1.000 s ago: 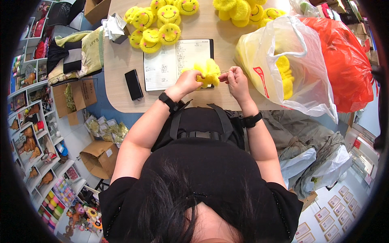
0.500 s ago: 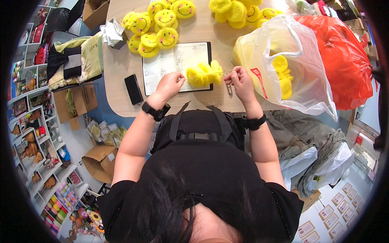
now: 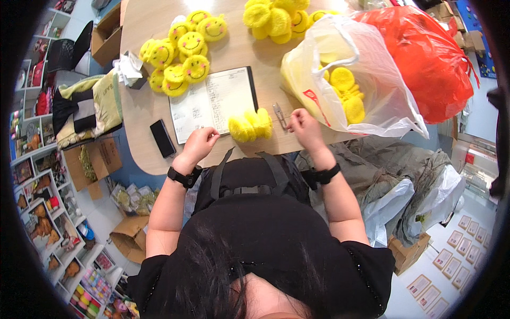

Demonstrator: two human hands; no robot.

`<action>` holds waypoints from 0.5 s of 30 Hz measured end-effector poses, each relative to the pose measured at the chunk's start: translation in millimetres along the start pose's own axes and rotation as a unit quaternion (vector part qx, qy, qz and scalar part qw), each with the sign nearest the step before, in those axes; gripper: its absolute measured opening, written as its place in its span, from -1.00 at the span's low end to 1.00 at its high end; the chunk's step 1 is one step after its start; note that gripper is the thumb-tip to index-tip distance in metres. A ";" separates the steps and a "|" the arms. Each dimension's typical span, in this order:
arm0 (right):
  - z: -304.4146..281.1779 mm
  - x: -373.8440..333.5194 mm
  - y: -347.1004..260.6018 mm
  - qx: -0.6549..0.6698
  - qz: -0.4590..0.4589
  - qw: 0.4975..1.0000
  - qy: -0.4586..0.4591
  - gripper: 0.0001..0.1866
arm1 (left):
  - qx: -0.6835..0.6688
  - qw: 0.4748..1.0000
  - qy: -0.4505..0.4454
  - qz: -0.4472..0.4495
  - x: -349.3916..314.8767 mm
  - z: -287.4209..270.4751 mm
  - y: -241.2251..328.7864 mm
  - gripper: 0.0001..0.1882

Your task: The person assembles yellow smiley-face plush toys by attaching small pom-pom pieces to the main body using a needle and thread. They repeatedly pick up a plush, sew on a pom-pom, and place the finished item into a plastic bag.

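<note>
A short row of fuzzy yellow plush discs stands on edge between my hands, over the lower right corner of an open notebook. My left hand is at the notebook's near edge, left of the discs, with thumb and forefinger pinched together. To their right, my right hand hovers near the table edge, its fingers also drawn together. Whatever either pinch holds is too fine to make out. Beside the right fingers lies a small slim metal tool.
Yellow smiley plush faces cluster beyond the notebook, and more yellow plush lies farther right. A white plastic bag holding yellow pieces and a red bag crowd the right side. A phone lies left, below a tissue box.
A thin strand stretched between my hands across the plush discs earlier; I cannot make it out now. The view has shifted, so the table sits lower and farther left.
</note>
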State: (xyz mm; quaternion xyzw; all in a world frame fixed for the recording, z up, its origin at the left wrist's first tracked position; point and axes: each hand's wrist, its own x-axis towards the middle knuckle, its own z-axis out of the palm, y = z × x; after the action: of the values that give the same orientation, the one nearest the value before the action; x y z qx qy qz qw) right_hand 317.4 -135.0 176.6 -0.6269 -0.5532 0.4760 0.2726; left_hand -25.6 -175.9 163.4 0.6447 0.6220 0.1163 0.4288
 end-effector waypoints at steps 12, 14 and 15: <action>-136.3 -26.2 -113.4 -0.169 -0.149 0.974 0.014 -0.85 | -0.014 0.998 0.014 -0.067 27.4 58.8 -47.5 -0.78; -199.3 15.2 -118.5 -0.190 -0.161 0.968 0.038 -0.87 | 0.004 0.998 0.048 -0.034 32.3 62.9 -54.8 -0.74; -223.6 42.7 -114.9 -0.275 -0.104 0.955 0.034 -0.87 | 0.011 0.998 0.060 -0.029 34.0 65.3 -57.7 -0.72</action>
State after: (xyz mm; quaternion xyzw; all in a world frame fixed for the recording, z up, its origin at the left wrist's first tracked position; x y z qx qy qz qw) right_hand 465.7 -25.4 352.9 -0.6324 -0.7155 0.2524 0.1565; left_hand -14.7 -180.1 70.5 0.6228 0.6667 0.1353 0.3864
